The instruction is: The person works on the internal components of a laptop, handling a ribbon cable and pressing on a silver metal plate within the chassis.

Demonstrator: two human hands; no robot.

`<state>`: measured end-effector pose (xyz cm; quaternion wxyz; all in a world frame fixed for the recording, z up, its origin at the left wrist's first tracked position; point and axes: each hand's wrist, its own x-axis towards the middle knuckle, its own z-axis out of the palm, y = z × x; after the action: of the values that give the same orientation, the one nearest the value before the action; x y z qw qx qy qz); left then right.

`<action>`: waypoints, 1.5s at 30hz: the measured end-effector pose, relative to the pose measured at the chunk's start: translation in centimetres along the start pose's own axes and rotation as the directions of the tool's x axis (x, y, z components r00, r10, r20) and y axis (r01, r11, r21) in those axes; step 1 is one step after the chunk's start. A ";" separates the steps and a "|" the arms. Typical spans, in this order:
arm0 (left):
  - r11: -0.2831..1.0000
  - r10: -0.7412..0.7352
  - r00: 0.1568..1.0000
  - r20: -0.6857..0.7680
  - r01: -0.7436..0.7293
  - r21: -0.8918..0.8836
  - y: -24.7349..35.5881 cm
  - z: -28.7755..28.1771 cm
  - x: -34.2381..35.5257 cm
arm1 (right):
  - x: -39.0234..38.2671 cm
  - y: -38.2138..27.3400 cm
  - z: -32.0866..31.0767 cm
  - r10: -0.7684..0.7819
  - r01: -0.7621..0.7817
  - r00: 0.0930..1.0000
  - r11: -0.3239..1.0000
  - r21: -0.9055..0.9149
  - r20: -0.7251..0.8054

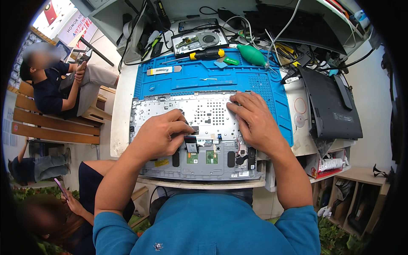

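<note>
A laptop's top case, its silver metal underside [170,106] facing up, lies in front of me on a blue work mat [265,78]. My left hand [163,131] is over its middle, thumb and fingers pinched together by a small dark patch [194,129]; whatever is between the fingertips is hidden. Just below hangs a black flat piece with a white label [191,147]. My right hand [257,121] rests on the case's right side, fingertips at the perforated area and thumb apart, holding nothing. Two green circuit boards [211,157] show along the near part.
Behind the case lie a yellow-black screwdriver [207,54], a green air blower [251,55] and an opened laptop base with fan [199,41]. A black laptop cover [333,104] leans at right. Cables clutter the back. Seated people [59,80] are at left.
</note>
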<state>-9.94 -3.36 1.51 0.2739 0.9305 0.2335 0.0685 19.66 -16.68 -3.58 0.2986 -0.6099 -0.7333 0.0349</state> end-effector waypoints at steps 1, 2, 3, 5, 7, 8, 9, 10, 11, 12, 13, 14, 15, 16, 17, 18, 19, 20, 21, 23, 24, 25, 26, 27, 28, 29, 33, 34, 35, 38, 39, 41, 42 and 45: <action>1.000 -0.012 1.000 0.006 0.012 -0.008 0.0 0.0 0.0 | 0.0 0.0 0.0 0.000 0.000 1.000 1.000 -0.003 0.001; 1.000 -0.003 1.000 0.002 0.003 -0.004 0.0 0.0 0.0 | -0.1 0.1 0.0 -0.001 0.001 1.000 1.000 -0.005 0.002; 1.000 0.005 1.000 -0.001 -0.005 -0.001 -0.1 0.1 0.0 | -0.1 0.1 0.0 0.000 0.000 1.000 1.000 -0.008 0.003; 1.000 0.011 1.000 -0.003 -0.011 0.000 -0.1 0.2 0.1 | -0.1 0.0 -0.1 0.005 -0.005 1.000 1.000 -0.006 0.008; 1.000 0.007 1.000 -0.001 -0.007 -0.003 0.0 0.0 0.1 | -0.1 0.0 0.0 0.006 -0.006 1.000 1.000 -0.007 0.010; 1.000 0.008 1.000 -0.007 -0.008 -0.003 -0.1 0.1 0.1 | -0.1 0.1 0.0 0.005 -0.005 1.000 1.000 -0.008 0.009; 1.000 0.009 1.000 -0.013 -0.009 -0.002 -0.1 0.1 0.1 | -0.1 0.1 0.0 0.003 -0.003 1.000 1.000 -0.010 0.008; 1.000 0.009 1.000 -0.019 -0.009 -0.002 -0.2 0.2 0.1 | -0.1 0.1 0.1 0.001 -0.001 1.000 1.000 -0.012 0.007; 1.000 0.005 1.000 -0.031 -0.004 0.010 -0.1 0.2 0.0 | -0.1 0.1 0.2 -0.001 0.001 1.000 1.000 -0.013 0.005; 1.000 0.001 0.999 -0.045 0.000 0.024 0.0 0.2 -0.1 | 0.0 0.1 0.2 -0.005 0.005 1.000 1.000 -0.015 0.001; 0.999 -0.003 0.998 -0.059 0.005 0.039 0.0 0.2 -0.2 | 0.1 0.0 0.1 -0.004 0.004 1.000 1.000 -0.008 0.006; 1.000 0.004 0.995 -0.104 -0.003 0.011 -0.1 0.2 -0.4 | 0.0 0.0 -0.1 -0.003 0.003 1.000 1.000 -0.001 0.011; 1.000 0.011 0.988 -0.152 -0.012 -0.011 -0.2 0.0 -0.5 | 0.1 0.1 -0.1 -0.006 0.006 1.000 1.000 0.006 0.012; 0.999 0.016 0.980 -0.199 -0.023 -0.032 -0.4 -0.2 -0.6 | 0.1 0.1 -0.2 -0.006 0.006 1.000 1.000 0.006 0.012; 0.998 -0.029 0.972 -0.233 0.013 -0.067 -0.5 -0.7 -0.7 | 0.1 0.0 -0.2 -0.006 0.006 1.000 1.000 0.006 0.011; 0.996 -0.048 0.967 -0.251 0.029 -0.080 -0.7 -1.0 -0.8 | -0.1 0.0 -0.2 0.003 -0.003 1.000 1.000 0.004 0.021; 0.995 -0.068 0.961 -0.268 0.045 -0.092 -1.1 -1.5 -0.9 | 0.0 -0.1 -0.2 0.001 -0.001 1.000 1.000 0.002 0.017; 0.993 -0.087 0.955 -0.284 0.059 -0.104 -1.3 -1.8 -0.9 | 0.0 -0.1 -0.3 0.001 -0.001 1.000 1.000 0.000 0.013; 0.994 -0.078 0.964 -0.256 0.055 -0.095 -1.1 -2.1 -1.2 | 0.0 -0.2 -0.2 0.002 -0.002 1.000 1.000 0.001 0.009; 0.990 -0.077 0.981 -0.175 0.054 -0.132 -0.4 -1.6 -1.1 | 0.1 0.0 -0.1 -0.004 0.004 1.000 1.000 0.004 0.003; 0.987 -0.075 0.988 -0.134 0.055 -0.149 0.0 -1.3 -1.0 | 0.1 0.1 0.1 -0.007 0.007 1.000 1.000 0.007 -0.002; 0.985 -0.093 0.991 -0.095 0.078 -0.155 -0.1 -0.7 -0.9 | 0.1 0.1 0.1 -0.010 0.010 1.000 1.000 0.004 -0.001; 0.986 -0.082 0.994 -0.076 0.070 -0.153 -0.1 -0.3 -0.7 | 0.1 0.1 0.0 -0.014 0.014 1.000 1.000 0.002 0.000; 0.986 -0.070 0.996 -0.055 0.061 -0.152 -0.1 0.0 -0.6 | 0.0 0.1 -0.1 -0.016 0.016 1.000 1.000 -0.001 0.001; 0.987 -0.059 0.998 -0.035 0.053 -0.151 -0.1 0.2 -0.4 | 0.0 0.2 0.0 -0.014 0.014 1.000 1.000 0.001 0.000; 0.990 -0.037 0.998 -0.044 0.031 -0.137 0.1 0.2 -0.3 | 0.0 0.2 0.0 -0.013 0.013 1.000 1.000 0.003 -0.001; 0.992 -0.086 0.994 -0.062 0.079 -0.096 0.3 0.4 -0.5 | -0.1 0.1 -0.1 -0.003 0.004 1.000 1.000 -0.012 0.017; 0.994 -0.078 0.995 -0.063 0.073 -0.082 0.3 0.5 -0.5 | -0.1 0.1 0.0 -0.004 0.004 1.000 1.000 -0.010 0.017; 0.995 -0.071 0.995 -0.063 0.067 -0.069 0.3 0.6 -0.5 | -0.1 0.2 0.0 -0.005 0.005 1.000 1.000 -0.008 0.016; 0.996 -0.066 0.995 -0.079 0.061 -0.063 0.5 0.8 -0.6 | -0.2 0.1 -0.1 -0.002 0.002 1.000 1.000 -0.008 0.017; 0.996 -0.065 0.995 -0.076 0.060 -0.067 0.4 0.8 -0.5 | -0.1 0.1 -0.2 0.000 0.001 1.000 1.000 -0.010 0.022; 0.996 -0.065 0.996 -0.069 0.060 -0.073 0.3 0.8 -0.5 | -0.2 0.1 -0.1 0.002 -0.001 1.000 1.000 -0.013 0.024; 0.995 -0.064 0.996 -0.068 0.059 -0.079 0.3 0.8 -0.5 | -0.1 0.2 0.0 0.001 0.000 1.000 1.000 -0.014 0.025; 0.995 -0.053 0.996 -0.067 0.048 -0.083 0.3 0.7 -0.5 | -0.1 0.1 -0.1 0.007 -0.006 1.000 1.000 -0.017 0.030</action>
<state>-10.04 -4.18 1.06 0.3051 0.9094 0.2633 0.1033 19.79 -16.77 -3.53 0.2823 -0.6140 -0.7360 0.0388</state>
